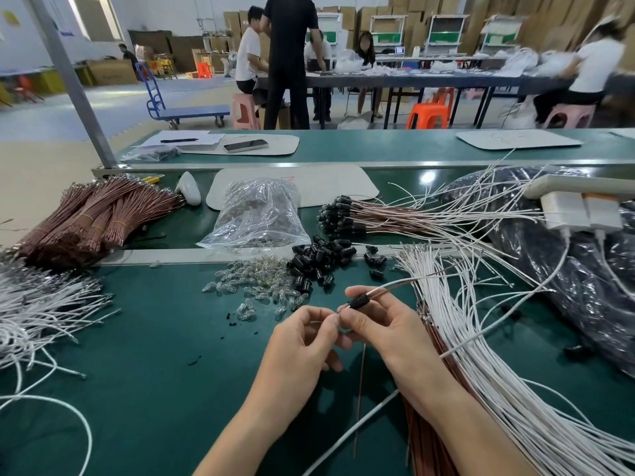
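Black socket (359, 299), one, is gripped between thumb and forefinger of the right hand (381, 324), just above the green mat (154, 355). Two leads leave its far end, one white lead (395, 285) and one brown lead (390, 293), and run off to the right. The left hand (302, 341), fingers curled, pinches the small metal tip (339, 313) at the socket's near end, and the two hands touch.

Below the hands lie one loose brown wire (360, 383) and one loose white wire (354, 431). The right forearm rests on a sheaf of white wires (481, 355), too many to count. Just beyond the hands are two heaps, clear bulbs (254, 280) on the left and black sockets (319, 259) on the right, neither countable.

Farther out, one clear plastic bag (257, 214) holds more bulbs. To its right lies a row of wired sockets (338, 214). Far left are banded brown wire bundles (96, 218), with loose white wires (34, 304) nearer. Far right, a power strip (584, 187) with two chargers (580, 211) overhangs a black bag (567, 280).
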{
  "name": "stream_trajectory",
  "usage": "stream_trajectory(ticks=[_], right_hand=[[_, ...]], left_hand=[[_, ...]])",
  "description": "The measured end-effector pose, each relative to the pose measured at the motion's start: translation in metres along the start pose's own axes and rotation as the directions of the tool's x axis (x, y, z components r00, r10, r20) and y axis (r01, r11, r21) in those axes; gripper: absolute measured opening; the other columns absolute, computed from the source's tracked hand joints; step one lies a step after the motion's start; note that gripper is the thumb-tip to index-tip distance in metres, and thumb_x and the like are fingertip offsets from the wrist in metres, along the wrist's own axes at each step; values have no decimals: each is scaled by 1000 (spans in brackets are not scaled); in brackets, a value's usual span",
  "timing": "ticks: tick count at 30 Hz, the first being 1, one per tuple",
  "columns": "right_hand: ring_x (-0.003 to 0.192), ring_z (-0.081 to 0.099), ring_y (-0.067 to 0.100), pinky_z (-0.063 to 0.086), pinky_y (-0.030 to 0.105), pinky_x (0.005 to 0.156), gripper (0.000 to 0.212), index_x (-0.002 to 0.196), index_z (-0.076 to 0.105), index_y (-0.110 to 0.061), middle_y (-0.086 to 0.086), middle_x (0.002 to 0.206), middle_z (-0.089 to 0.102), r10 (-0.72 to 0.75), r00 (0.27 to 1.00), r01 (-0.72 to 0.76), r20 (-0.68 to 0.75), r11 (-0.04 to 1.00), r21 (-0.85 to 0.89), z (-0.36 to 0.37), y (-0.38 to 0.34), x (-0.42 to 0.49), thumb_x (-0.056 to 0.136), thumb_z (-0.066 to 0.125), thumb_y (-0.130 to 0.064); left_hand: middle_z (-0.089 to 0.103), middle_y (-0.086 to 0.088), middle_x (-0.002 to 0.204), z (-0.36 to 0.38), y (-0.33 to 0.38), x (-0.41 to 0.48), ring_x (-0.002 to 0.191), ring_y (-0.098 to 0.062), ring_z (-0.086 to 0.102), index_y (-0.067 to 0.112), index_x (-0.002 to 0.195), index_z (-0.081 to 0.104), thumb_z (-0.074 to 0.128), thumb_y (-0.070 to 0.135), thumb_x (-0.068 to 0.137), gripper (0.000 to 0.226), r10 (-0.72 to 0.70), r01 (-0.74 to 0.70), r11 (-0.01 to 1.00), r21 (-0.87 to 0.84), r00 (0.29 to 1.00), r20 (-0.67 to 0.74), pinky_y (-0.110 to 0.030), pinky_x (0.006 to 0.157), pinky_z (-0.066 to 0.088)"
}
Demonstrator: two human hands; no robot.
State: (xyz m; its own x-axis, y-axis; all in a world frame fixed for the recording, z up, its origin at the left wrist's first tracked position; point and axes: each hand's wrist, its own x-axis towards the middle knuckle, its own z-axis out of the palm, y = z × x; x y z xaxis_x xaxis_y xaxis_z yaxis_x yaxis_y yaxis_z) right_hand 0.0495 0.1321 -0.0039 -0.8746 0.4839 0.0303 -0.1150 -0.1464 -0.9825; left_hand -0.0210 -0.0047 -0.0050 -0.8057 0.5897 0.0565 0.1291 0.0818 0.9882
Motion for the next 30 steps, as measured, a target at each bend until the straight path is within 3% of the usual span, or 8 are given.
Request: stream_trajectory(ticks=[4, 6, 8, 10, 16, 23, 27, 30], right_hand=[[83, 74, 16, 57, 22, 78, 22, 104, 71, -19, 2, 84, 75, -7, 1000, 7, -20, 1000, 13, 1, 1, 1, 88, 74, -5], [81, 74, 15, 58, 22, 77, 21, 105, 70, -14, 1, 80, 74, -15, 999, 17, -48, 999, 50, 1, 1, 1, 87, 73, -2], [79, 74, 17, 59, 22, 74, 20, 105, 69, -10, 3, 78, 73, -5, 996, 15, -84, 994, 108, 0, 1, 2, 88, 72, 0], [79, 75, 19, 59, 22, 72, 19, 105, 69, -8, 5, 79, 74, 17, 995, -1, -103, 989, 149, -2, 0, 3, 89, 71, 1], [80, 75, 20, 59, 22, 72, 20, 106, 69, -8, 7, 82, 74, 39, 996, -23, -83, 982, 187, -2, -1, 2, 88, 71, 0], [79, 73, 20, 58, 22, 71, 20, 105, 69, -8, 10, 83, 72, 52, 996, -35, -75, 976, 217, -1, -2, 1, 87, 70, 1], [78, 72, 20, 58, 21, 71, 22, 106, 67, -6, 10, 83, 72, 56, 996, -37, -73, 971, 236, -2, -3, 2, 85, 70, 0], [79, 72, 20, 58, 21, 71, 23, 107, 67, -7, 11, 84, 72, 52, 997, -36, -61, 971, 236, -2, -4, 2, 85, 71, -1]], left_hand=[[75, 6, 79, 1, -2, -2, 62, -12, 68, 28, 93, 64, 58, 31, 101, 9, 30, -28, 998, 48, 999, -42, -19, 59, 50], [72, 13, 80, -5, -8, -1, 72, -5, 65, 37, 93, 62, 57, 42, 99, 9, 122, -84, 966, 246, 982, -144, -22, 66, 51], [65, 16, 85, -16, -13, 4, 85, -3, 57, 37, 98, 60, 53, 47, 97, 12, 269, -89, 830, 550, 928, -256, -29, 77, 48], [61, 12, 101, -25, -15, 10, 97, -10, 52, 27, 108, 63, 54, 46, 97, 23, 321, -10, 708, 706, 896, -308, -34, 88, 41], [56, 2, 115, -25, -21, 20, 108, -22, 49, 28, 123, 63, 48, 55, 99, 40, 173, 180, 554, 813, 930, -324, -37, 92, 36], [56, 3, 110, -24, -23, 18, 99, -22, 50, 37, 125, 63, 47, 40, 103, 27, 274, 63, 494, 867, 935, -225, -36, 85, 36], [58, 2, 115, -24, -23, 20, 102, -22, 51, 34, 128, 62, 47, 27, 103, 29, 261, 64, 472, 879, 942, -209, -36, 87, 37], [57, 5, 119, -25, -23, 21, 106, -20, 51, 31, 126, 60, 48, 30, 103, 27, 249, 81, 480, 873, 942, -224, -34, 89, 36]])
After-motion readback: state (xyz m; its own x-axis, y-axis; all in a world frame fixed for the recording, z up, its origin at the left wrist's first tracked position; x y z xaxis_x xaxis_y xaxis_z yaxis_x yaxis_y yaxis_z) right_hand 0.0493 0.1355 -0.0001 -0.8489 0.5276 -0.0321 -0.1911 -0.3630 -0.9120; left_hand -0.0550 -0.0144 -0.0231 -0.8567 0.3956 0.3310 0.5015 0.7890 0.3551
